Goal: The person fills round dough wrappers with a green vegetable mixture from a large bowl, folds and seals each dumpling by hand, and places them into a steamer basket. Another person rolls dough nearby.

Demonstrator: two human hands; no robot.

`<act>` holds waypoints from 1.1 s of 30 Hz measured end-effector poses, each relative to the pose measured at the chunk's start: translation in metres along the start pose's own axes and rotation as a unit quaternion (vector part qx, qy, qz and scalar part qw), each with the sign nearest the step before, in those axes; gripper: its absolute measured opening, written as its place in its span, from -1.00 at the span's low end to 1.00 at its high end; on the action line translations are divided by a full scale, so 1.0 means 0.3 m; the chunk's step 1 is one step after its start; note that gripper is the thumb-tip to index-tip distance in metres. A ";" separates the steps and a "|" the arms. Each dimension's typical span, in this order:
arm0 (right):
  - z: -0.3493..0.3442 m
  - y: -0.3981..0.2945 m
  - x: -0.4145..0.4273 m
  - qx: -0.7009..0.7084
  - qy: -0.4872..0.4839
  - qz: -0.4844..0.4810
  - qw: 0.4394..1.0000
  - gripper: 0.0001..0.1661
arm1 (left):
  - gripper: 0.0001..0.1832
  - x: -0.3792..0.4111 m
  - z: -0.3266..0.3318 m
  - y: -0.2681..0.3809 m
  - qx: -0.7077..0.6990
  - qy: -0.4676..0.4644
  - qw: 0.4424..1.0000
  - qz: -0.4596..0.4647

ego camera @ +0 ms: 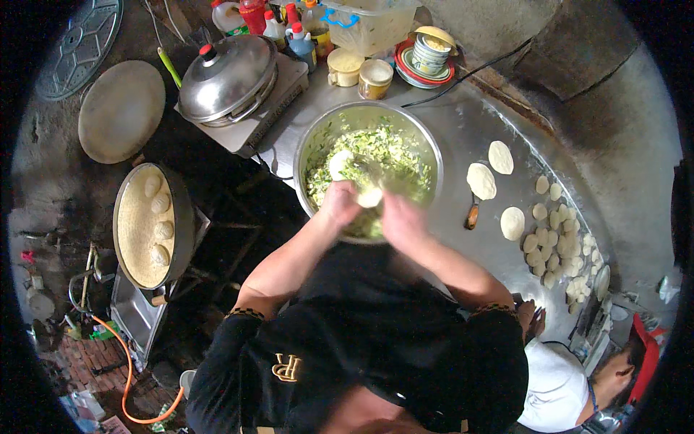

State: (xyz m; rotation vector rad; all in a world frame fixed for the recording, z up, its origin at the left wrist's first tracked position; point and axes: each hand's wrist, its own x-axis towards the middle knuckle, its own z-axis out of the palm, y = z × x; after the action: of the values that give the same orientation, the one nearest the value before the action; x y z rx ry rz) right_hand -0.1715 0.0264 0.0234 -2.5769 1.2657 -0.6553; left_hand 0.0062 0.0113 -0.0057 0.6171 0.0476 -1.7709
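Over a large stainless steel bowl [438,157] my left hand [341,203] holds a pale dough wrapper [340,165]. Chopped green and pale filling lies against the wrapper, and a whitish patch shows between the hands. Beside it, my right hand [404,216] is blurred by motion over the bowl's near right side. Whether its fingers grip a tool or the dough cannot be made out. Loose chopped vegetable filling [393,144] covers much of the bowl's inside. Flat dough rounds [481,182] lie on the metal table to the right, one by a wooden handle [472,216].
Several small dough pieces [547,244] are clustered at the table's right. A co-worker [558,380] is at lower right. Left stands a steamer basket [135,233] with several buns [162,230]. A lidded pan [227,81] sits on a cooker; bottles [301,46], jars [375,78] and stacked bowls [431,57] line the back.
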 end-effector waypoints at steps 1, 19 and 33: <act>0.001 -0.001 0.002 0.016 0.013 0.006 1.000 -0.57 | -0.30 0.004 -0.020 0.005 0.002 -0.006 1.000 -0.002; 0.154 0.260 0.100 0.266 -0.293 0.274 0.876 -0.73 | -0.19 -0.242 -0.247 0.196 -0.011 -0.030 0.999 0.028; -0.029 0.163 0.062 0.402 -0.121 0.304 0.855 -0.74 | -0.21 -0.191 -0.163 0.113 -0.020 -0.020 0.999 -0.031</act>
State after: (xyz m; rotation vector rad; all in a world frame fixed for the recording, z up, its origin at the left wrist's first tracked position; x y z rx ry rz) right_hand -0.2001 -0.0182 0.0191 -1.4227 1.2522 -0.5333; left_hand 0.0650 0.0691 -0.0136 0.5575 0.0752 -1.8370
